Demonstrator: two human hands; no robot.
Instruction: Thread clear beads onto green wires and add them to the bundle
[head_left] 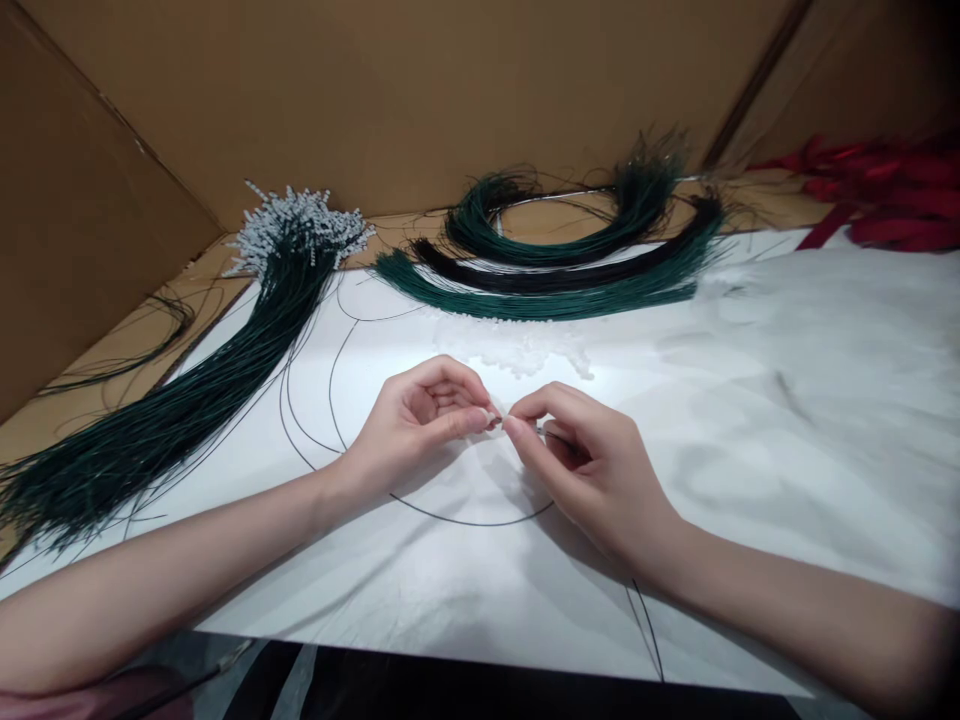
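Observation:
My left hand (427, 410) is closed in a pinch over the white sheet, with small white beads (493, 418) between thumb and fingertip. Facing it, nearly tip to tip, my right hand (585, 450) pinches a thin dark wire (553, 436), partly hidden inside the curled fingers. Another stretch of dark wire curves on the sheet below both hands; whether it is the same piece I cannot tell. Just beyond the fingertips lies a loose pile of small white beads (517, 345).
At left lies a thick bundle of dark green wires (247, 345) with white beaded tips (296, 230). Curved bundles of green and black wire (555, 285) lie at the back. Red ribbon (892, 195) sits far right, near translucent sheeting (840, 400). Cardboard walls (450, 100) enclose the table.

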